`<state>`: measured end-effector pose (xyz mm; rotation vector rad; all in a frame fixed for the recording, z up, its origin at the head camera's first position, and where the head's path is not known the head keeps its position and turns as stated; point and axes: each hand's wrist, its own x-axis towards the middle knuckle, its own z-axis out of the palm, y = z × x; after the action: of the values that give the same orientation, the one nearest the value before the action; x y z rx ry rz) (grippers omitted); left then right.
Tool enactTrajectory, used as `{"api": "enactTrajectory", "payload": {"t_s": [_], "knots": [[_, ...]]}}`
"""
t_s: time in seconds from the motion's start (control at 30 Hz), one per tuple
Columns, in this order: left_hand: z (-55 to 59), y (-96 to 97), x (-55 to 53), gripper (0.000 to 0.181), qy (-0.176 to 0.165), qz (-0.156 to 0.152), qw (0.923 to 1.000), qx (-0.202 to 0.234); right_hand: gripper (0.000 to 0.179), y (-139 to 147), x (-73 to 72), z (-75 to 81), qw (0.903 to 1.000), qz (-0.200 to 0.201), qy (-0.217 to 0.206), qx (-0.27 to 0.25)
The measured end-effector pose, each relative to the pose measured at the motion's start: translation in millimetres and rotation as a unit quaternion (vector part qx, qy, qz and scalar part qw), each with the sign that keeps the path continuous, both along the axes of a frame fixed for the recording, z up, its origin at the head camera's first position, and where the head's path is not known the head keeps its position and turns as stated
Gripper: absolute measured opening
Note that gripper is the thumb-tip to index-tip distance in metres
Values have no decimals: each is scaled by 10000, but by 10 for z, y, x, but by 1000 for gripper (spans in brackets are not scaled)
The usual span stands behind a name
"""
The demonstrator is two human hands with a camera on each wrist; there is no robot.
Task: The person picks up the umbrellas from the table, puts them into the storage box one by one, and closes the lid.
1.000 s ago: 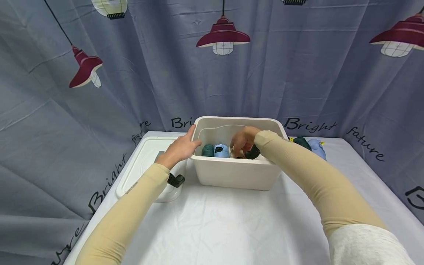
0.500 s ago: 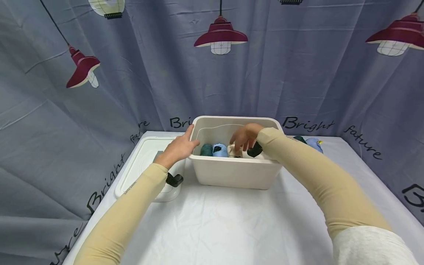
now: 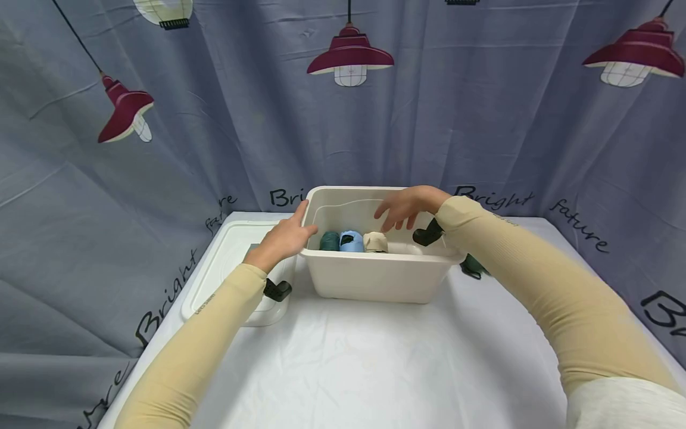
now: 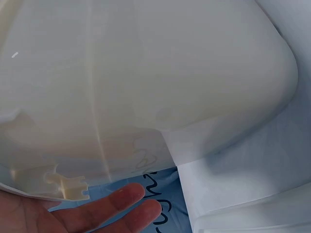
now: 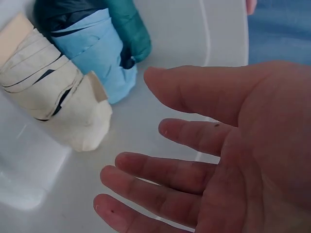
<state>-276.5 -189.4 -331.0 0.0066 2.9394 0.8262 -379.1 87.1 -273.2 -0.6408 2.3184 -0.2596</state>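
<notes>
A white plastic storage bin (image 3: 370,277) stands on the table. My left hand (image 3: 283,241) holds its left rim, thumb over the edge and fingers outside; in the left wrist view two fingers (image 4: 114,206) stretch straight below the lip. Inside the bin, side by side at the left, lie a dark green rolled cloth (image 3: 329,241), a light blue rolled cloth (image 3: 351,241) and a cream rolled cloth (image 3: 376,242). Above the bin's right half hovers my right hand (image 3: 409,205), fingers spread and holding nothing. The right wrist view shows its palm beside the cream roll (image 5: 58,87).
A white lid (image 3: 227,247) lies flat left of the bin, partly under my left arm. Behind my right forearm, a dark green bundle (image 3: 474,266) shows beside the bin. A grey printed curtain (image 3: 257,119) hangs behind the white-covered table (image 3: 364,357).
My right hand has let go of the cream roll, leaving it next to the blue one, and has risen and moved right. The left hand stays at the rim.
</notes>
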Motion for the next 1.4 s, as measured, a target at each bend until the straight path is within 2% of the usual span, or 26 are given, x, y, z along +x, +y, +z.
{"api": "enactTrajectory", "payload": {"t_s": [0.67,1.23,1.4], "knots": [[14,2,14,77,-42,-21,10000,73,60,527,162,356,9966,-301,321,-697],[13,1,15,77,-121,-80,9996,235,64,1095,301,494,9861,-759,977,-1110],[7,-5,3,77,-121,-91,9996,253,64,1263,342,491,9814,-907,1208,-1187]]}}
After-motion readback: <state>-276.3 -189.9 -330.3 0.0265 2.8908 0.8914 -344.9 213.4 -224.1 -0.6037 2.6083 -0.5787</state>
